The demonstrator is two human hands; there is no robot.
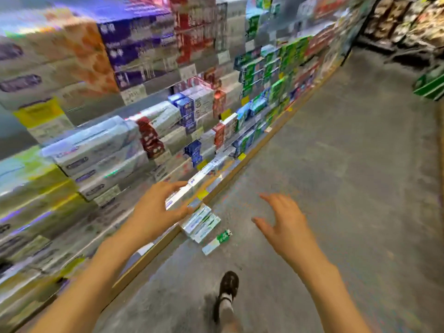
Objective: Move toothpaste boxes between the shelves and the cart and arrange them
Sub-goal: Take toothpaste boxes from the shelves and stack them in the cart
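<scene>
Setting: a shop aisle with a grey floor (336,164), seen from above the hands; much of the picture is smeared by motion blur.
Shelves: long shelves (168,131) run along the left side, packed with toothpaste boxes in white, blue, red, green and purple; yellow price tags dot the edges.
Left hand: the left hand (156,210) reaches toward the lowest shelf level, its fingers and thumb curled around the end of a white box (182,195), thumb below and fingertips on top.
White box: it points away from the person, slanting up and to the right, just over the wooden base edge (168,239) of the shelving.
Right hand: the right hand (286,224) hangs over bare floor, fingers spread and loosely bent, holding nothing, well apart from the boxes.
Fallen boxes: a small pile of green-and-white boxes (201,224) lies on the floor against the base edge, just under the left hand; one more box (216,241) lies beside the pile, farther into the aisle.
Foot: a dark shoe (228,284) with a white sock stands on the floor between the two forearms.
Far right: dark shelving (408,25) with blurred goods; a green crate-like shape (430,85) shows at the edge.
</scene>
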